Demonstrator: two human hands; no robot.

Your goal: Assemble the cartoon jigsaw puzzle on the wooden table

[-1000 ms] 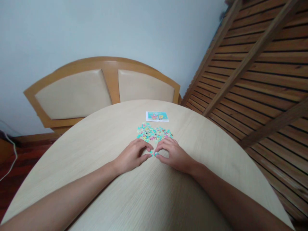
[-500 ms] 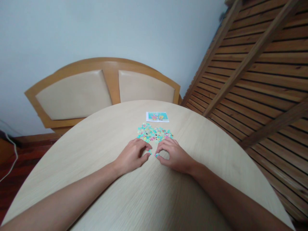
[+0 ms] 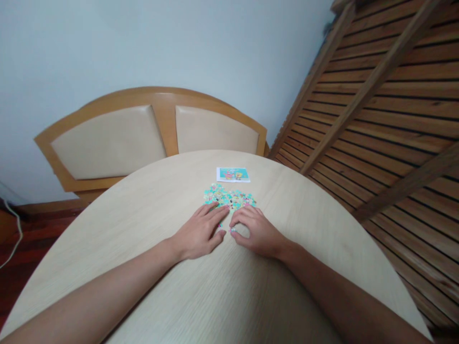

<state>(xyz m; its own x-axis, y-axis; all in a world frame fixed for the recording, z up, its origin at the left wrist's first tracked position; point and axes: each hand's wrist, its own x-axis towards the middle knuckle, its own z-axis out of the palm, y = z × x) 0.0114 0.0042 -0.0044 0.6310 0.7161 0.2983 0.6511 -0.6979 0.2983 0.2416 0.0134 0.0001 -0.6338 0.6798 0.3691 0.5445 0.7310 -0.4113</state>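
Observation:
A spread of small jigsaw puzzle pieces point(image 3: 229, 195), mostly turquoise with yellow, pink and white bits, lies on the round table point(image 3: 172, 296). My left hand point(image 3: 201, 231) rests flat at the near left of the pile, fingers stretched forward and thumb apart. A small piece point(image 3: 220, 225) lies loose between its thumb and index finger. My right hand point(image 3: 256, 229) is curled at the near right side, thumb and index finger closed around a small puzzle piece point(image 3: 233, 230). That piece is partly hidden by the fingertips.
Behind the pile lies a picture card point(image 3: 234, 175) with a pink and a yellow cartoon figure on turquoise. A padded wooden headboard point(image 3: 171, 119) stands against the wall beyond the table. Slatted wood point(image 3: 390, 105) leans along the right side.
My left hand has let go of its small piece and spread its fingers forward onto the near edge of the pile. The right hand stays almost where it was, still pinching.

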